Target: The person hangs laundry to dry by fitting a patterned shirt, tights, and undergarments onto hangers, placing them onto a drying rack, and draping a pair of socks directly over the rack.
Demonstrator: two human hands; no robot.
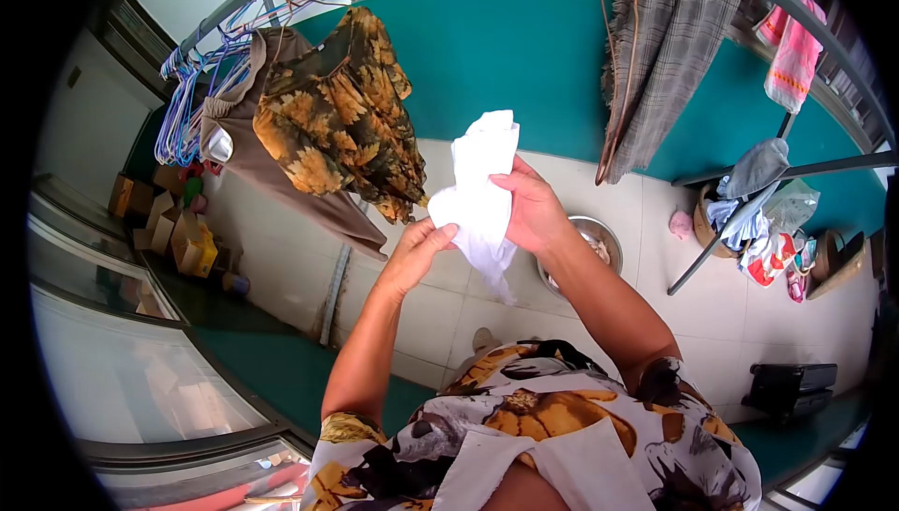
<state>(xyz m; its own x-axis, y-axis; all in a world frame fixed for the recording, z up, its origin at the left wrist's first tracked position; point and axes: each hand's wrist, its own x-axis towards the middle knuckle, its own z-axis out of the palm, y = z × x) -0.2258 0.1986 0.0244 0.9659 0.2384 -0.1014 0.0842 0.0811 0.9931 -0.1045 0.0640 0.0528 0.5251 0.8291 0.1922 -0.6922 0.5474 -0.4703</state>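
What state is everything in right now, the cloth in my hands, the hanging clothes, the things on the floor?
White cloth, held up in both hands, unevenly gathered
Left hand, gripping the cloth
Right hand, gripping the cloth
Patterned top, hanging
Brown garment, hanging
Plaid cloth, hanging
Pink towel, hanging
Hangers, bunched together
Metal basin, holding something, contents unclear
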